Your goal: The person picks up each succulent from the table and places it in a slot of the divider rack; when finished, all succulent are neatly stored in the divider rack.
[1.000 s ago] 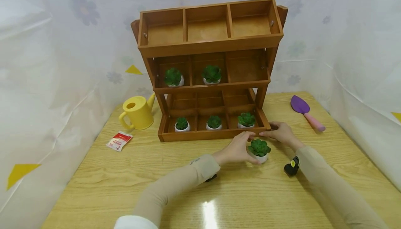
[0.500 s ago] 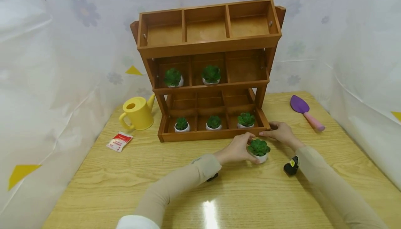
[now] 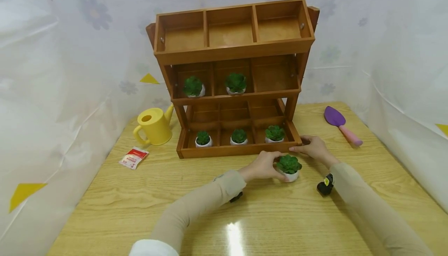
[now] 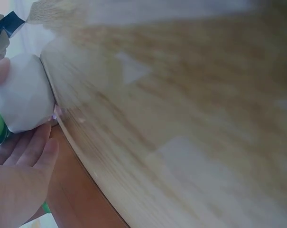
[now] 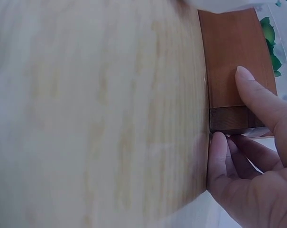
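My left hand (image 3: 264, 166) holds a small potted succulent (image 3: 289, 165) between thumb and fingers, just in front of the shelf's right end. Its white faceted pot (image 4: 25, 95) shows in the left wrist view, sitting low at the table, with fingers curved along its side. My right hand (image 3: 314, 149) grips the lower right front corner of the brown wooden plant shelf (image 3: 241, 151). In the right wrist view the thumb lies on the front board (image 5: 233, 57) while the curled fingers press against the end of it.
Potted succulents stand in all bottom compartments, including the right one (image 3: 274, 133), and in two middle-tier ones (image 3: 236, 83). A yellow watering can (image 3: 154, 127) and a red-and-white packet (image 3: 134, 157) lie left; a purple trowel with a pink handle (image 3: 343, 127) lies right.
The left hand's upper fingers have drawn in slightly beside the potted succulent. The right hand keeps its grip on the shelf corner.
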`<state>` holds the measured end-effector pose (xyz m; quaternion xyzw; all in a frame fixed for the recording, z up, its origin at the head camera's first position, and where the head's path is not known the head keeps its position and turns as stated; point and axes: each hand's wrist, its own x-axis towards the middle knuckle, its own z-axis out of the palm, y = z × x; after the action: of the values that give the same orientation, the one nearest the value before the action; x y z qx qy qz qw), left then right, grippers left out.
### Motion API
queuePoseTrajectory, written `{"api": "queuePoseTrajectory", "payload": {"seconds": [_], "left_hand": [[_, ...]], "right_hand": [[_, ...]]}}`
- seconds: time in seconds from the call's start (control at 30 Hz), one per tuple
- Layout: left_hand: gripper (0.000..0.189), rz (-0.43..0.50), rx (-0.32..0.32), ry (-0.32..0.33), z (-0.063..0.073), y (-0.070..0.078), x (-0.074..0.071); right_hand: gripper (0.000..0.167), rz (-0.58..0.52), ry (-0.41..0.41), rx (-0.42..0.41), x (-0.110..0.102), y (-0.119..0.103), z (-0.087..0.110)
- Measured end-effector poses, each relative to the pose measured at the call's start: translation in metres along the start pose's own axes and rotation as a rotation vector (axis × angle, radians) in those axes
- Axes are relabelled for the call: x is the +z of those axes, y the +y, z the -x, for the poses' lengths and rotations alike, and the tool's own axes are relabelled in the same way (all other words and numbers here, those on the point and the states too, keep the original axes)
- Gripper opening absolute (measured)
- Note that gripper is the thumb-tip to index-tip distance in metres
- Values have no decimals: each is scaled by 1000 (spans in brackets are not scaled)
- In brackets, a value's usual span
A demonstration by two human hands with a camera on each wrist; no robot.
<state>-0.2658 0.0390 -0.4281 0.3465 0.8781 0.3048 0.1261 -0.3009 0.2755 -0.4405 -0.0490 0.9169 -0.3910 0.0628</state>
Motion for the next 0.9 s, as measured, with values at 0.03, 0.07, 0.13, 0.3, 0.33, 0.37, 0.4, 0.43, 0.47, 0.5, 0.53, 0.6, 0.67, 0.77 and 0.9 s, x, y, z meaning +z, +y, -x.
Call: {"api": "queuePoseTrajectory", "payload": {"seconds": [0.03, 0.07, 0.13, 0.3, 0.33, 0.37, 0.4, 0.43, 0.47, 0.5, 0.53, 0.6, 0.67, 0.77, 0.9], "left_hand": [[75, 1, -1, 1, 0, 0, 0], [74, 1, -2, 3, 0, 0, 0], [72, 5, -4, 7, 0, -1, 0], [71, 35, -10, 29, 1, -4, 1], [72, 45, -12, 33, 1, -4, 2], [72, 55, -12, 37, 1, -5, 2], [72, 66, -12, 40, 2, -5, 2], [71, 76, -11, 43, 2, -5, 2], [71, 83, -11, 43, 3, -5, 2], [71, 88, -10, 45, 3, -5, 2], [71, 88, -6, 46, 3, -5, 1], [70, 86, 1, 51, 3, -5, 0], [69, 82, 8, 59, 3, -4, -1], [65, 89, 37, 98, 3, -2, -6], [64, 46, 86, 181, 3, 4, -19]], "right_hand": [[82, -2, 0, 0, 0, 0, 0], [83, 0, -1, 0, 0, -1, 0], [83, 0, -2, -1, 1, -1, 0], [84, -4, -6, -1, 2, -1, -1], [84, -3, -7, -2, 2, 0, -1], [84, -2, -7, -3, 1, 0, -1], [83, 0, -7, -4, 1, 0, -1], [83, -2, -6, -3, 1, 0, -1], [83, -1, -5, -5, 1, 0, -1], [82, -1, -5, -5, 1, -1, -1], [82, -2, -5, -4, 0, -1, -1], [81, -9, -4, -1, 0, -1, -1], [81, -13, -6, 1, 0, -2, 0], [80, -18, -8, -2, 0, -2, 0], [71, -14, 2, -23, 0, -1, 0]]}}
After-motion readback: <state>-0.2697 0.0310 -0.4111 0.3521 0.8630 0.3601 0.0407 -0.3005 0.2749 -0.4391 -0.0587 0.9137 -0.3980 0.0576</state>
